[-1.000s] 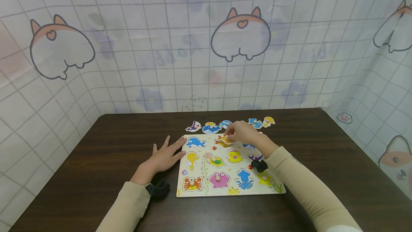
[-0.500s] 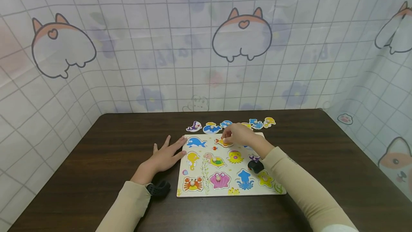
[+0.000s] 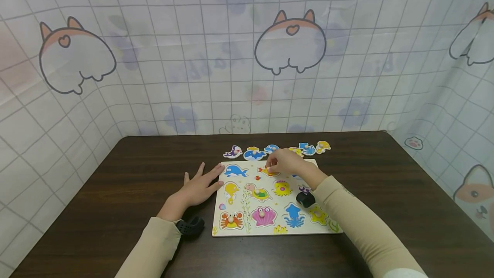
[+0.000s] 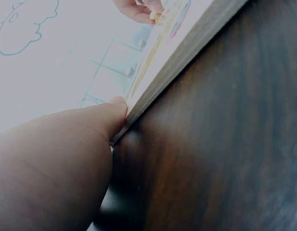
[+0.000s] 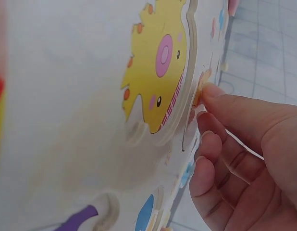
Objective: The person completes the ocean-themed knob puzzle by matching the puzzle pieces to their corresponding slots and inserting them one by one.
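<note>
My right hand (image 3: 287, 162) pinches the small knob of an orange-yellow fish puzzle piece (image 3: 271, 173) at the fish outline in the top row of the white puzzle board (image 3: 254, 231). In the right wrist view thumb and index finger meet at the fish piece (image 5: 201, 90), partly hidden by the fingertips. The left hand (image 3: 198, 188) lies spread, its fingertips on the board's left edge; the left wrist view has its thumb against that edge. Knobbed turtle (image 3: 259, 193), crab (image 3: 230, 220), pink shell (image 3: 263, 216) and starfish (image 3: 317, 215) pieces sit in the board.
Behind the board lie loose knobbed pieces: a purple-and-white one (image 3: 233, 152), a blue whale (image 3: 254, 154), a blue one (image 3: 307, 149), a yellow one (image 3: 322, 146) and others. Dark wooden table (image 3: 96, 209) surrounds the board. A patterned curtain (image 3: 185, 89) hangs behind and beside it.
My right hand has shifted slightly left and down, bringing the fish piece from above and right of its outline into line with it. The left hand stays in place.
</note>
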{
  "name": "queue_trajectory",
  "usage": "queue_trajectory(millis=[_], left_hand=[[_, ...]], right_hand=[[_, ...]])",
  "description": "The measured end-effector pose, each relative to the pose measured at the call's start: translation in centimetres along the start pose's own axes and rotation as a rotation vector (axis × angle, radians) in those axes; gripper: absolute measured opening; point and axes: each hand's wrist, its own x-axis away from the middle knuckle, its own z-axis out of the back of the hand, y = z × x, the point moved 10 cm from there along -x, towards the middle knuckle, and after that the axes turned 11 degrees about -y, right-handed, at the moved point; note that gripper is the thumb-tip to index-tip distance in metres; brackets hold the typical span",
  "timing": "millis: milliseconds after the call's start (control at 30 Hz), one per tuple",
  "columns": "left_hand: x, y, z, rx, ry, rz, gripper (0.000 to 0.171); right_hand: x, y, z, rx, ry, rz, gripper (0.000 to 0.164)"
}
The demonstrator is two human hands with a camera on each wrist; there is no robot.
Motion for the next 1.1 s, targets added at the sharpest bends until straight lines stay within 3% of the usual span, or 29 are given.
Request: queue_trajectory(millis=[400,833,1100], left_hand=[[0.1,0.0,0.1,0.010,-0.003,0.003,0.062],[0.0,0.1,0.0,0.006,-0.002,0.000,0.062],[0.0,0.2,0.1,0.010,0.002,-0.008,0.061]], right_hand=[[-0.4,0.2,0.0,0.017,-0.014,-0.042,0.005],[0.2,-0.1,0.1,-0.013,-0.012,0.025,0.005],[0.6,0.4,1.4,-0.072,0.043,0.087,0.011]])
